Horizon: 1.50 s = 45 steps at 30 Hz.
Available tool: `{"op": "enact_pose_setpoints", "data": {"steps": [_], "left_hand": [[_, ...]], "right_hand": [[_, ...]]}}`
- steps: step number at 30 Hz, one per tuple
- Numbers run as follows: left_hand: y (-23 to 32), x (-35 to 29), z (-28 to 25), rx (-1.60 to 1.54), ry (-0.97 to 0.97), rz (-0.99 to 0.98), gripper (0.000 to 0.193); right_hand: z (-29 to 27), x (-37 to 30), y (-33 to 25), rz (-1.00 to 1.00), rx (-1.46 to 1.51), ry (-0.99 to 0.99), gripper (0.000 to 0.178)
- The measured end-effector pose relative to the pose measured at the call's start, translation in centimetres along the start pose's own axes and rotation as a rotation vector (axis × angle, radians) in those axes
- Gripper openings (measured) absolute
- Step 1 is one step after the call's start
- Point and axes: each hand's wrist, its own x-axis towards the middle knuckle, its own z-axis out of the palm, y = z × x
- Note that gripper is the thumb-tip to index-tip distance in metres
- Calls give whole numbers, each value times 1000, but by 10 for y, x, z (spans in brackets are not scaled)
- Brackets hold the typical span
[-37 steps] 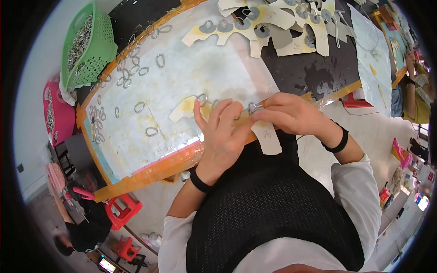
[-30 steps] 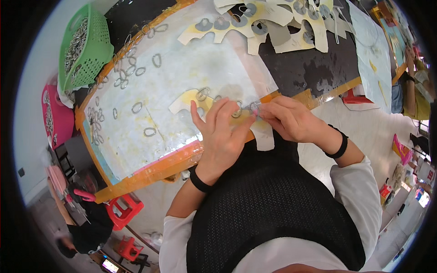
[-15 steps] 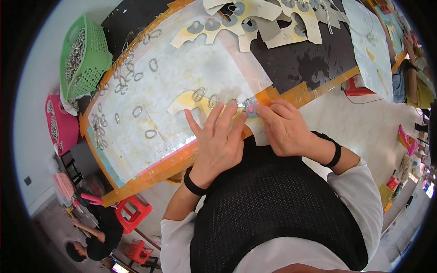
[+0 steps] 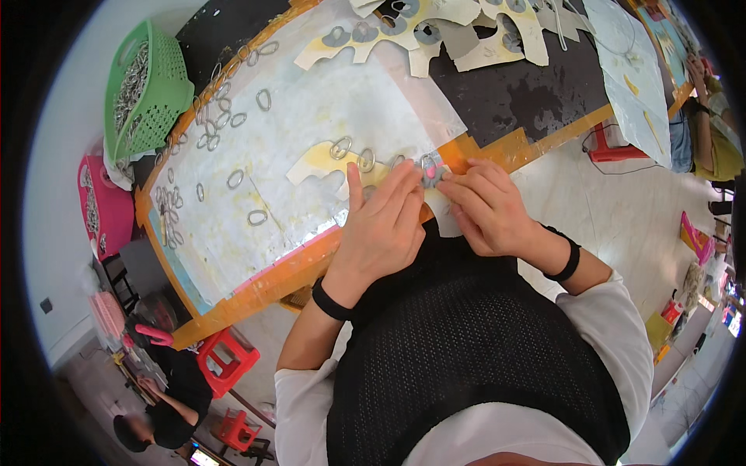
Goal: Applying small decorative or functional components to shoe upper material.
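On the white sheet lies a cream cut-out piece (image 4: 315, 161) with yellowish smears and rounded grey patches. Metal oval rings, one of them a ring (image 4: 340, 148) at its far left end, sit along its upper edge. My left hand (image 4: 379, 233) rests over the piece, fingers stretched out, the outer one raised apart; its fingertips touch the piece near the rightmost ring. My right hand (image 4: 493, 208) pinches the edge of a grey patch (image 4: 430, 182) below that ring, where a small pink spot shows. My fingers hide part of the piece.
More rings (image 4: 235, 179) lie scattered on the sheet (image 4: 295, 116). A green basket (image 4: 167, 93) and a pink basket (image 4: 116, 206), both with metal rings, stand at the left. Similar cream pieces (image 4: 489, 58) lie at the back. A red stool (image 4: 229, 361) and another person (image 4: 175, 400) are lower left.
My left hand has shifted slightly right, its fingers drawn closer together. The grey patch under my right fingertips now looks folded up toward the ring.
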Motion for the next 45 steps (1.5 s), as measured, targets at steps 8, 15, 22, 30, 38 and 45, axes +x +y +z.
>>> {"op": "enact_pose_setpoints", "data": {"steps": [8, 15, 22, 30, 38, 45], "left_hand": [[3, 0, 3, 39, 34, 1, 37], [4, -1, 1, 68, 61, 15, 36], [2, -6, 5, 25, 101, 18, 38], [7, -6, -1, 71, 15, 1, 41], [11, -5, 0, 86, -13, -35, 42], [12, -7, 6, 52, 53, -40, 43]], "right_hand": [[6, -3, -1, 12, -27, 43, 37], [-1, 1, 1, 10, -17, -10, 33], [-2, -1, -3, -24, -114, -29, 32], [5, -9, -9, 56, -226, -16, 31], [4, -12, -3, -13, -265, -26, 30], [-2, 1, -10, 112, -211, -85, 27]]}}
